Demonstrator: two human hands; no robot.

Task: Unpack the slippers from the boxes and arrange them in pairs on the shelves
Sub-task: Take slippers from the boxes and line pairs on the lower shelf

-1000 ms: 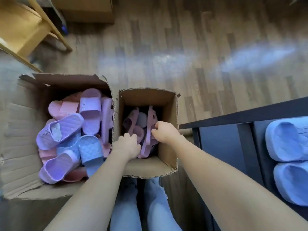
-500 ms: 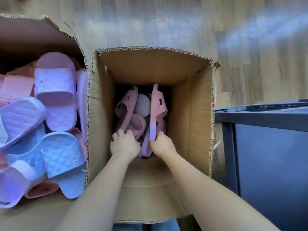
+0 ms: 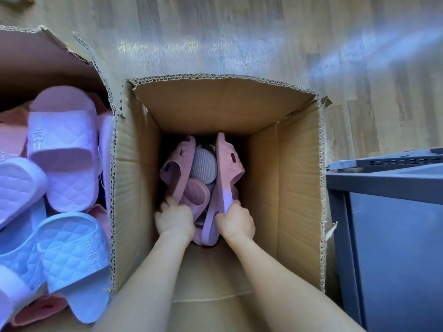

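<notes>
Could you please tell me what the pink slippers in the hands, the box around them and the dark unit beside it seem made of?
The pink slippers look like moulded foam or soft rubber, matt, with embossed texture and punched slots. The box is brown corrugated cardboard: fluting shows along its cut rim. The dark unit looks smooth, painted metal or plastic; unclear which.

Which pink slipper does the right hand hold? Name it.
The pink foam slipper standing on edge at the right; the right hand grips its near end. The other pink slipper leans left, held by the left hand.
</notes>
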